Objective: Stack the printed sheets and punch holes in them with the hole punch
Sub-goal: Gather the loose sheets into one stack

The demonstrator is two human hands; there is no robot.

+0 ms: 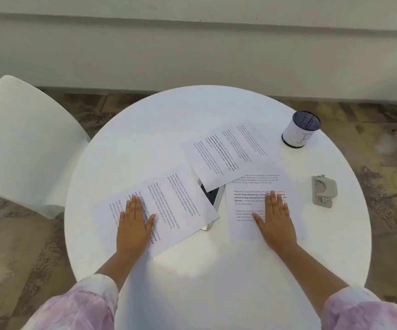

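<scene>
Three printed sheets lie spread on a round white table (216, 270). My left hand (134, 225) rests flat with straight fingers on the left sheet (178, 206), which lies turned at an angle. My right hand (276, 217) lies flat on the right sheet (247, 203). A third sheet (226, 153) lies farther back, overlapping the right sheet's top edge. The grey hole punch (323, 190) sits on the table to the right of my right hand, apart from the sheets.
A phone or tablet (213, 196) lies partly hidden under the left and back sheets. A white cup with a dark mesh rim (300, 133) stands at the back right. A white chair (23, 144) is on the left of the table.
</scene>
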